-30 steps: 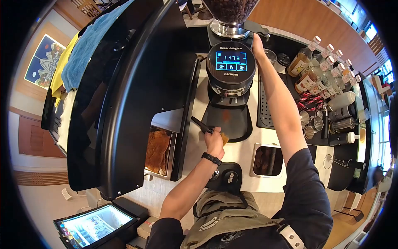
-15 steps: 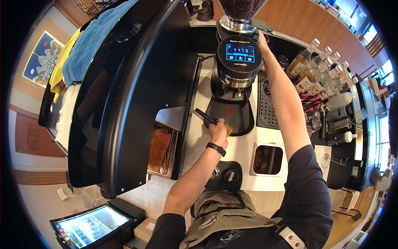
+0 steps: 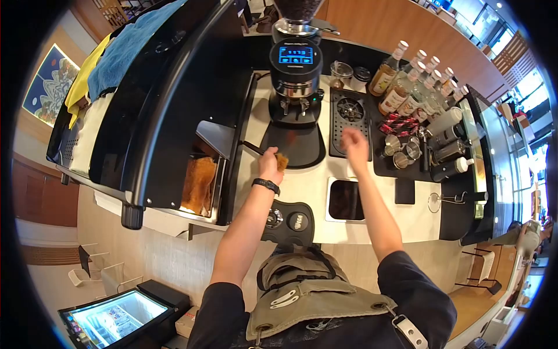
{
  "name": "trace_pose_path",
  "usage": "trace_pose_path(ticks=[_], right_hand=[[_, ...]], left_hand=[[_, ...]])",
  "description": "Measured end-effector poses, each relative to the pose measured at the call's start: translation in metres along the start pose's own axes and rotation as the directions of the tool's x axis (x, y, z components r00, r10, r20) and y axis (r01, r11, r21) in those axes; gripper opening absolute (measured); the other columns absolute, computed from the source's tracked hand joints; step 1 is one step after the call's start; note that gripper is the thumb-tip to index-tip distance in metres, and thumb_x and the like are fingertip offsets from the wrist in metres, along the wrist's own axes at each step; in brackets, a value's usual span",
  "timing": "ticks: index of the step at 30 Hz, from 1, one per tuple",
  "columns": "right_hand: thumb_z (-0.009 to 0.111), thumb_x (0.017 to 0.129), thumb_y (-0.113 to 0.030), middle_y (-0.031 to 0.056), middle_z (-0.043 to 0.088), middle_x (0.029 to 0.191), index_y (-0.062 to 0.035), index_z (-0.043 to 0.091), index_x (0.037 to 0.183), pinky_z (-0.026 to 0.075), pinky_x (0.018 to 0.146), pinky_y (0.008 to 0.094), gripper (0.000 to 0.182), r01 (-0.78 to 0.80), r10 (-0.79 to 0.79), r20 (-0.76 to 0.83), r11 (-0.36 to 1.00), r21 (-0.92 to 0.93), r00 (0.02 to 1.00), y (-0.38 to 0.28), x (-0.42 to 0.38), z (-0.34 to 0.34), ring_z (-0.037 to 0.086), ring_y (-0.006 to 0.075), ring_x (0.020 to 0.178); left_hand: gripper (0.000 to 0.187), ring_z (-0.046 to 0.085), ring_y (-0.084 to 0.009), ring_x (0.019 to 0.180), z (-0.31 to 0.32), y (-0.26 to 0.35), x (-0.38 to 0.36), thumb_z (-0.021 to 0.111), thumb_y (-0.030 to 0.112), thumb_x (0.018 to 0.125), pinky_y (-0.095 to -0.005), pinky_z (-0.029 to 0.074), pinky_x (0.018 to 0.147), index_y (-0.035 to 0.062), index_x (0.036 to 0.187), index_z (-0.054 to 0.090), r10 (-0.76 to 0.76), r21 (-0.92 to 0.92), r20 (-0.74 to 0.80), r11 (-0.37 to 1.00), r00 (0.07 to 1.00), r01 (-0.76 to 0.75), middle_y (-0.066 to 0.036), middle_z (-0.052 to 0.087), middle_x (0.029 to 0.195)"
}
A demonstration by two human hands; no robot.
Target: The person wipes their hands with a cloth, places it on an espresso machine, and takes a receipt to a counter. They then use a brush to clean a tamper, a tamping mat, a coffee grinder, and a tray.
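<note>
My left hand (image 3: 271, 165) is closed round a dark-handled brush (image 3: 281, 161), its tan bristles pointing right, over the front left edge of the black grinder tray (image 3: 299, 152). Behind the tray stands the coffee grinder (image 3: 295, 64) with its lit display and a bean hopper on top. My right hand (image 3: 355, 145), blurred by motion, hovers near the front right corner of the black drip tray (image 3: 343, 131); its finger shape is unclear. Brownish powder marks the grinder tray.
Syrup bottles (image 3: 398, 96) stand at the back right, with metal cups (image 3: 401, 152) before them. A square bin (image 3: 344, 199) is set in the counter. A tamping mat (image 3: 299, 224) lies at the front edge. The espresso machine (image 3: 145, 110) fills the left.
My right hand has come back from beside the grinder's hopper toward me, over the drip tray. My left hand still holds the brush. The camera view has shifted.
</note>
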State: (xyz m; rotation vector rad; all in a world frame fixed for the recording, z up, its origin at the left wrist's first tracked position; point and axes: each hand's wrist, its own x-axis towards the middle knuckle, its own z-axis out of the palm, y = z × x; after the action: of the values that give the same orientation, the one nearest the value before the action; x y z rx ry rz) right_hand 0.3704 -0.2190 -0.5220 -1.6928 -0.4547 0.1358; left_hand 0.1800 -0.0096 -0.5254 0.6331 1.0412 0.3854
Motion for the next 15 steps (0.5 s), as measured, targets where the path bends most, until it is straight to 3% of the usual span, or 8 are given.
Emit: trace_pose_path(ticks=[2, 3, 4, 5, 7, 9, 12, 15], right_hand=[[0.071, 0.097, -0.021, 0.0132, 0.076, 0.088, 0.0043, 0.072, 0.117, 0.056, 0.071, 0.0297, 0.032, -0.015, 0.067, 0.158, 0.951, -0.308, 0.985, -0.003, -0.044, 0.002, 0.071, 0.0141, 0.077], [0.074, 0.095, -0.026, 0.0142, 0.076, 0.087, 0.0055, 0.071, 0.118, 0.057, 0.071, 0.0306, 0.04, 0.055, 0.023, 0.166, 0.889, -0.455, 0.986, 0.018, -0.053, 0.011, 0.072, 0.0161, 0.073], [0.076, 0.093, -0.03, 0.0157, 0.078, 0.088, 0.0072, 0.07, 0.119, 0.058, 0.073, 0.0339, 0.046, -0.166, 0.262, 0.184, 0.893, -0.418, 0.947, 0.026, -0.057, 0.021, 0.075, 0.0214, 0.075], [0.077, 0.091, -0.03, 0.0168, 0.077, 0.089, 0.0074, 0.07, 0.115, 0.058, 0.075, 0.0372, 0.045, -0.149, 0.218, 0.166, 0.925, -0.348, 0.962, 0.039, -0.061, 0.032, 0.075, 0.0254, 0.079], [0.078, 0.09, -0.028, 0.0158, 0.077, 0.086, 0.0066, 0.07, 0.109, 0.058, 0.076, 0.0387, 0.04, -0.026, 0.063, 0.073, 0.905, -0.425, 0.995, 0.033, -0.073, 0.044, 0.075, 0.0263, 0.08], [0.08, 0.089, -0.026, 0.0149, 0.076, 0.085, 0.0063, 0.07, 0.107, 0.057, 0.075, 0.0377, 0.038, -0.078, 0.1, 0.034, 0.911, -0.406, 0.994, 0.029, -0.073, 0.05, 0.074, 0.0248, 0.078], [0.082, 0.087, -0.022, 0.0141, 0.077, 0.085, 0.0062, 0.07, 0.106, 0.057, 0.075, 0.0363, 0.036, -0.144, 0.166, 0.032, 0.923, -0.357, 0.986, 0.028, -0.073, 0.05, 0.074, 0.0235, 0.078], [0.083, 0.086, -0.02, 0.0136, 0.077, 0.085, 0.0064, 0.07, 0.105, 0.056, 0.076, 0.0352, 0.035, -0.185, 0.213, 0.055, 0.93, -0.316, 0.975, 0.03, -0.07, 0.049, 0.074, 0.0222, 0.077]], left_hand=[[0.03, 0.065, -0.0286, 0.096, 0.001, -0.001, -0.003, 0.066, 0.032, 0.094, -0.0667, 0.043, 0.093, 0.0093, 0.114, 0.064, 0.018, 0.019, -0.037, 1.0, 0.999, -0.017, -0.009, 0.069, 0.108], [0.025, 0.065, -0.0274, 0.091, 0.005, -0.001, -0.009, 0.066, 0.026, 0.094, -0.0578, 0.047, 0.086, 0.0063, 0.11, 0.064, 0.03, 0.008, -0.057, 1.0, 0.998, -0.03, -0.009, 0.067, 0.103], [0.021, 0.066, -0.0262, 0.087, 0.011, 0.0, -0.015, 0.066, 0.02, 0.095, -0.0488, 0.051, 0.079, 0.0034, 0.106, 0.063, 0.044, -0.003, -0.078, 0.999, 0.996, -0.045, -0.01, 0.066, 0.098], [0.016, 0.066, -0.025, 0.082, 0.015, 0.001, -0.021, 0.065, 0.015, 0.095, -0.0399, 0.056, 0.072, 0.0004, 0.102, 0.063, 0.058, -0.014, -0.099, 0.998, 0.993, -0.06, -0.01, 0.065, 0.093], [0.022, 0.066, -0.0255, 0.086, 0.012, -0.01, -0.008, 0.066, 0.016, 0.094, -0.0421, 0.055, 0.078, -0.001, 0.107, 0.063, 0.094, 0.026, -0.078, 0.995, 0.992, -0.092, -0.012, 0.066, 0.098], [0.022, 0.066, -0.0265, 0.088, 0.008, -0.023, 0.01, 0.066, 0.018, 0.094, -0.0469, 0.055, 0.082, 0.0018, 0.108, 0.061, 0.161, 0.033, -0.05, 0.987, 0.986, -0.159, -0.012, 0.066, 0.102], [0.019, 0.066, -0.0253, 0.082, 0.007, -0.03, 0.021, 0.065, 0.012, 0.093, -0.038, 0.056, 0.071, -0.0013, 0.105, 0.06, 0.192, 0.093, -0.087, 0.978, 0.977, -0.184, -0.012, 0.064, 0.097], [0.019, 0.067, -0.0258, 0.084, 0.006, -0.035, 0.04, 0.063, 0.012, 0.094, -0.0395, 0.056, 0.073, -0.002, 0.107, 0.06, 0.258, 0.186, -0.11, 0.954, 0.96, -0.235, -0.012, 0.064, 0.097]])
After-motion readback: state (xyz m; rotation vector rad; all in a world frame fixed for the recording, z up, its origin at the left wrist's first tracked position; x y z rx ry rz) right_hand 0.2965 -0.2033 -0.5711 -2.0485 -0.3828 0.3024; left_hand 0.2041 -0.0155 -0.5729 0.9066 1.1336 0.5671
